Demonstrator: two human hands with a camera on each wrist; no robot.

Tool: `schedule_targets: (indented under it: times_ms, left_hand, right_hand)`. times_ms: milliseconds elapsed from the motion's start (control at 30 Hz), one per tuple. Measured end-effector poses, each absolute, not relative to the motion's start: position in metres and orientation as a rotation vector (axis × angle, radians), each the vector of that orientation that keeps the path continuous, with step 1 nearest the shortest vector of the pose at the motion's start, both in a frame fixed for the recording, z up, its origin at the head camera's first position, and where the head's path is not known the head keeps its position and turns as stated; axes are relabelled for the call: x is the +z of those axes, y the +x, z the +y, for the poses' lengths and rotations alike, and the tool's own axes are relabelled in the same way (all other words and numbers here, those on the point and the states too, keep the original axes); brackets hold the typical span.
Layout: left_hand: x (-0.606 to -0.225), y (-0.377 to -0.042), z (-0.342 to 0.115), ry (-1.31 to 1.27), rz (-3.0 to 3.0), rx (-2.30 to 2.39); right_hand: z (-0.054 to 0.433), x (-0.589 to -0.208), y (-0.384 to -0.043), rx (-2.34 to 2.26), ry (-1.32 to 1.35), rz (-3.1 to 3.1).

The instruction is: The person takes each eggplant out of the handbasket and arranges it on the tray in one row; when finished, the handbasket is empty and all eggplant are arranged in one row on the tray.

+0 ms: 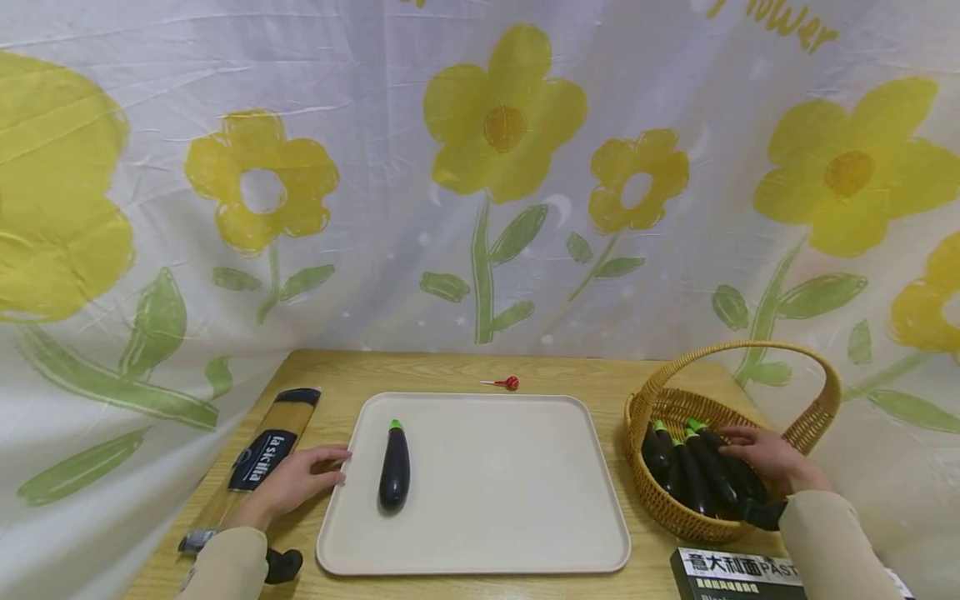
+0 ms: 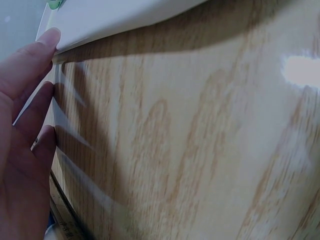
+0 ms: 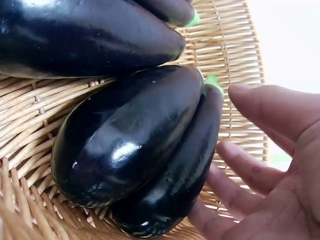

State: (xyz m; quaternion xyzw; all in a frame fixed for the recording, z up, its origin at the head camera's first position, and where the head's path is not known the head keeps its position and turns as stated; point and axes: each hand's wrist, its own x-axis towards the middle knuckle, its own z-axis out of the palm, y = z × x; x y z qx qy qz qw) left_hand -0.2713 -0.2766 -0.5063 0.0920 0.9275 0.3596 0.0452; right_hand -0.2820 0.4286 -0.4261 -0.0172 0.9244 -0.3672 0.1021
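Note:
My left hand (image 1: 296,479) rests at the left rim of a cream tray (image 1: 517,483), its thumb touching the edge and its fingers relaxed. On the left part of the tray lies one dark purple eggplant (image 1: 394,468), its green stem end pointing away. My right hand (image 1: 768,454) reaches into a wicker basket (image 1: 671,510) holding several eggplants (image 1: 693,483). In the right wrist view, its fingers are spread beside the stem end of a slim eggplant (image 3: 187,172), which leans against a fatter eggplant (image 3: 130,135). Nothing is gripped there.
A long pack of pasta (image 1: 262,458) with a dark label lies left of the tray, partly behind the left arm. A red lollipop (image 1: 512,382) is behind the tray. Near the right arm sits a black pasta box (image 1: 738,582). The basket handle (image 1: 750,344) arches overhead.

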Motion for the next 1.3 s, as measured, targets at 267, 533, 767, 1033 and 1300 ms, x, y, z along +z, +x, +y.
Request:
schedule_targets:
  times_ms: [267, 533, 767, 1033, 1300]
  left_hand:
    - [-0.5049, -0.271, -0.2745, 0.269, 2.83, 1.093]
    - [-0.5065, -0.2726, -0.2758, 0.288, 2.829, 1.1]
    - [-0.5062, -0.2717, -0.2758, 0.261, 2.811, 1.109]
    - [-0.5063, -0.2704, -0.2761, 0.246, 2.809, 1.106]
    - [-0.5049, -0.2704, -0.2763, 0.243, 2.823, 1.075]
  right_hand:
    - [0.4283, -0.4279, -0.2798, -0.952, -0.052, 2.762]
    - [0.4282, -0.4266, -0.2789, -0.957, -0.048, 2.741]
    - [0.4324, -0.4283, -0.2826, -0.916, -0.126, 2.748]
    - [0.4324, -0.4295, -0.2847, -0.885, -0.168, 2.757]
    - [0.4349, -0.4269, -0.2844, -1.094, -0.154, 2.603]
